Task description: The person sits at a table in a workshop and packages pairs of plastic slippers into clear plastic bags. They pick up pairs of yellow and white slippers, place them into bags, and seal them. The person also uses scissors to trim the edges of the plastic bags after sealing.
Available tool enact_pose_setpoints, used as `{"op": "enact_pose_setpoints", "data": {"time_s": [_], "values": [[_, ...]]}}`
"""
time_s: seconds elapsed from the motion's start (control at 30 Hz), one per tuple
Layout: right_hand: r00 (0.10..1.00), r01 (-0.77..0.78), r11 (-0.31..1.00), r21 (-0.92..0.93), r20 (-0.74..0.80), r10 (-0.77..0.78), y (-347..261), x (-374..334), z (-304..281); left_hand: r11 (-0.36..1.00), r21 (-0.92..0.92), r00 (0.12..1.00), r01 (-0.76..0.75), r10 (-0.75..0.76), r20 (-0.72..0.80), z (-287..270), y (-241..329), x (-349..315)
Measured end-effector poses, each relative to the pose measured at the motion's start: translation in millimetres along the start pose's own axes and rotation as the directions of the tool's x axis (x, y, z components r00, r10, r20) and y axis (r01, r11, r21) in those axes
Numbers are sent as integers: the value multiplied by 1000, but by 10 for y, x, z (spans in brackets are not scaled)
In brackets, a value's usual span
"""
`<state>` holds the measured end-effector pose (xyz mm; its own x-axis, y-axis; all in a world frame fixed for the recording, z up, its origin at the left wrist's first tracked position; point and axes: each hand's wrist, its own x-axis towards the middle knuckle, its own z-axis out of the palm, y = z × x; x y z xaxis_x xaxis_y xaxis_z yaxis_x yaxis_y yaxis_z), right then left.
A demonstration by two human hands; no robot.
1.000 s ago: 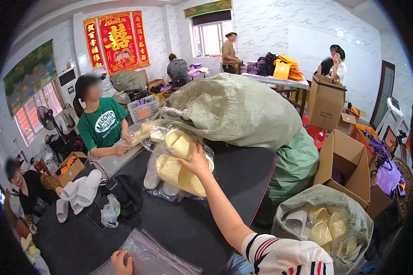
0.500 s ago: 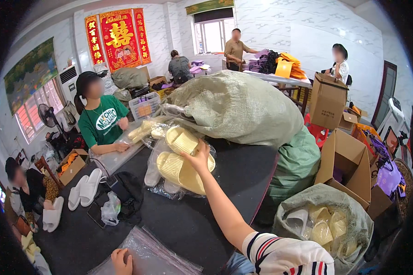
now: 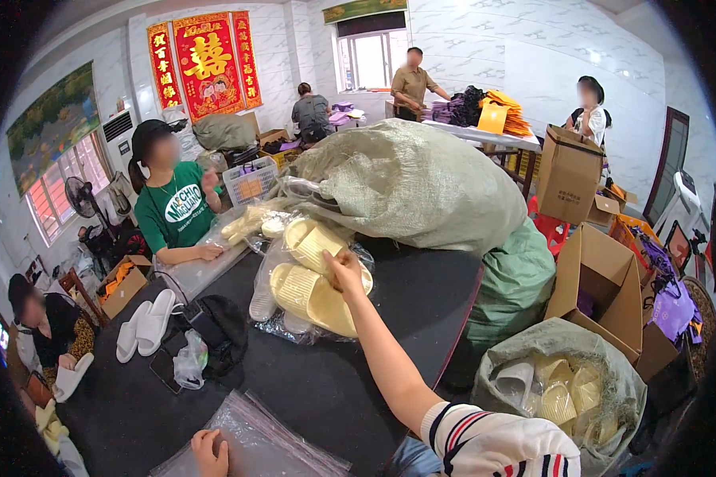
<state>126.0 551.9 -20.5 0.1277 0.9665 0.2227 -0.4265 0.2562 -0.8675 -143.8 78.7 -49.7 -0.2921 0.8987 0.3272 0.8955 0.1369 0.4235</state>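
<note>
Before the bulging sack (image 3: 406,179) lie ribbed pale-yellow slippers (image 3: 306,292). The right hand (image 3: 345,274) touches them, the left hand (image 3: 211,455) clear bags (image 3: 274,437), fingers half-curled, grips unclear. Right of the sack, an open bag (image 3: 553,335) holds wrapped footwear (image 3: 558,407).

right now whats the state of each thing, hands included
right hand, fingers on yellow slippers
yellow slippers, bunched, overlapping
left hand, resting on clear bags
clear bags, flat, stacked
white slippers, lying side by side
near carton, open
slipper sack, mouth open, filled
big sack, bulging
green sack, under big sack
fan, can't tell if running
</note>
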Motion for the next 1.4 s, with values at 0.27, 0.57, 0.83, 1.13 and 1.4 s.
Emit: {"op": "enact_pose_setpoints", "data": {"time_s": [0.27, 0.57, 0.83, 1.13, 1.4], "values": [[988, 117, 968, -220, 129, -89, -11, -73, 92, 1000, 28, 1000, -7, 8, -11, 35, -47, -9], [867, 378, 917, -126, 396, -303, -307, -397, 582, 1000, 3, 1000, 15, -15, 3, 8, 37, 23], [587, -78, 996, -52, 805, 88, -1078, -1495, 1025, 959, -196, 978, 207, -205, 29, 101, -212, -33], [247, -265, 964, 30, 968, 37, -892, -2223, 1199, 151, -981, 973, -121, -179, -147, -61, 217, 126], [164, 781, 546, -304, 943, 291, -993, -1773, 990, -528, -848, 790, -47, -539, 292, -106, -307, 41]]}}
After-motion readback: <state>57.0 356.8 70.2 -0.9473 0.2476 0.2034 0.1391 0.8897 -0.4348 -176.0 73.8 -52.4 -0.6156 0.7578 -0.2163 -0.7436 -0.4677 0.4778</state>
